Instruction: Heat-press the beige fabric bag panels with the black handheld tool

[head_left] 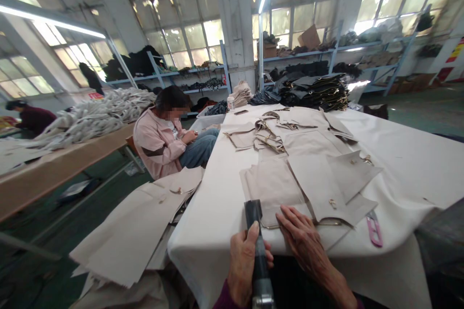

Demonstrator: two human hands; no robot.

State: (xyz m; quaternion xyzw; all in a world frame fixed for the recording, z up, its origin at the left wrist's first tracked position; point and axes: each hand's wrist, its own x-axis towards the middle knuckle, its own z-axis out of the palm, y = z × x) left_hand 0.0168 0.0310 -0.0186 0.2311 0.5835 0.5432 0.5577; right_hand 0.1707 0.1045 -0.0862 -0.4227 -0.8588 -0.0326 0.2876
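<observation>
My left hand [244,256] is wrapped around a black tube-shaped tool [260,256], with my thumb along its side. The tool has a dark, wider head and a silvery lower end; its exact kind I cannot make out. Its head is over the near left corner of a beige fabric panel [277,183]. My right hand [299,231] lies on the panel's near edge, fingers stretched out, beside a gold-coloured zipper strip [329,222]. Another beige panel with a small metal clasp [332,203] overlaps it on the right. Pink-handled scissors [374,231] lie further right.
More beige pieces with zippers [266,130] cover the far part of the white table [409,164]. Dark stacked pieces [315,91] stand at its back. On the left, beige panels [126,231] are piled beside the table, and a seated person [159,140] is close behind them.
</observation>
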